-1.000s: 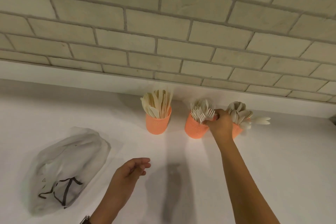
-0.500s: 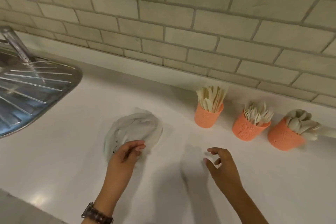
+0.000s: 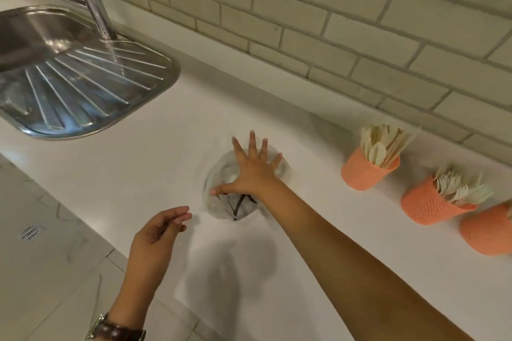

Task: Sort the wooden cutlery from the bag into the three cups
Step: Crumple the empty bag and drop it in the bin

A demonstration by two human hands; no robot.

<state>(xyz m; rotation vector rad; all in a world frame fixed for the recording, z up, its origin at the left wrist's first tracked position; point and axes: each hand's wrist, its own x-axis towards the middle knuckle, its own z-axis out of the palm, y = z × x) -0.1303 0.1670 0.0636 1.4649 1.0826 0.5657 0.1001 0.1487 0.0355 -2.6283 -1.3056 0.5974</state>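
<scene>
Sorting is looking all but finished: the right hand (image 3: 253, 171) is pressing flat, fingers spread, on the limp bag (image 3: 221, 209) on the tabletop (image 3: 166, 169) – seemingly empty – while the left hand (image 3: 158, 232) is hovering open, holding nothing, and wooden cutlery (image 3: 382, 144) is filling the cups (image 3: 365, 171).

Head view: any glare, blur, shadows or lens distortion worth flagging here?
Head view: wide-angle bending tilts and bows the wall tiles; bright reflections streak the sink; a soft grey shadow lies on the counter below the right hand; the cups at right look slightly smeared.
</scene>
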